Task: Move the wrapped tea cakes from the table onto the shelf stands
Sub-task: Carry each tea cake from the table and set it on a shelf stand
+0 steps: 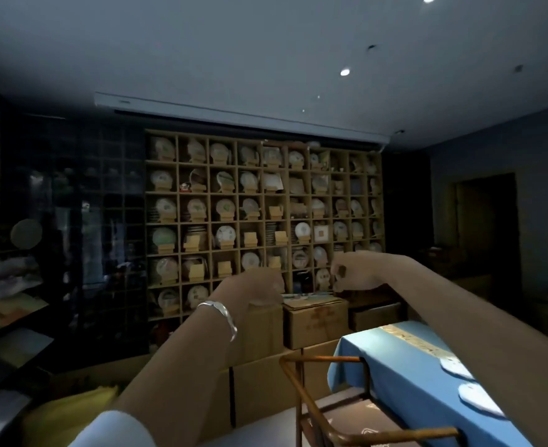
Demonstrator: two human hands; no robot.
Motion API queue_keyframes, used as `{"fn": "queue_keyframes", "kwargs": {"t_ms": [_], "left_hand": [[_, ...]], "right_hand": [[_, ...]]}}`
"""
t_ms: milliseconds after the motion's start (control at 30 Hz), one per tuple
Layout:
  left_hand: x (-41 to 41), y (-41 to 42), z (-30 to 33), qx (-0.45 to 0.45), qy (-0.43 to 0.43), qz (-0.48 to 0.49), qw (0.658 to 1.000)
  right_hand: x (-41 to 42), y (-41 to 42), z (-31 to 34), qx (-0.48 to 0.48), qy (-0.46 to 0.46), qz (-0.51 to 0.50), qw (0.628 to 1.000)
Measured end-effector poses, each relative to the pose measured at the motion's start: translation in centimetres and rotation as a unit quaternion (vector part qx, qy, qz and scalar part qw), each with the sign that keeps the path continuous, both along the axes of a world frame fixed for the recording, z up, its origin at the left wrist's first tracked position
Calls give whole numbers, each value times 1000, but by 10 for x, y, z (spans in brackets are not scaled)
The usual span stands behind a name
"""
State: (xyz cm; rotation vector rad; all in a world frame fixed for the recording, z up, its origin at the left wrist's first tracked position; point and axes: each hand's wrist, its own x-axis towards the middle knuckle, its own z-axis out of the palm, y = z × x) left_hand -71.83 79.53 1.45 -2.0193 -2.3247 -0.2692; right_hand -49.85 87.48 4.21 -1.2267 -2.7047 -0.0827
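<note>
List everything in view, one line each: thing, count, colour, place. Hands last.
Shelf wall: one, tan wood grid, back wall; many cubbies hold pale round cakes on stands, several stands bare.
Wrapped tea cakes: two visible, white, on table at right edge.
Table: one, blue cloth, lower right.
Cardboard boxes: several, brown, stacked below shelves.
Chair: one, brown frame, beside table.
Left hand: raised, fingers curled, nothing seen in its grip; silver bracelet on wrist.
Right hand: raised, fingers curled, contents unclear.
</note>
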Motion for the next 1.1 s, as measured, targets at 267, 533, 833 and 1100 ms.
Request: {"fn": "queue_keyframes", "kwargs": {"t_ms": [267,533,833,1100], "left_hand": [[53,185,-37,-14,-19,-133,991],[154,327,-55,-17,-67,-266,962],[262,487,-51,-10,-69,-402,913],[376,584,-40,-15,-56,-532,845]], "right_hand": [[59,121,-36,3,30,-101,994],[153,208,-55,-28,42,-238,970],[243,305,-58,-37,32,-386,921],[323,344,-51,-35,30,-507,861]]}}
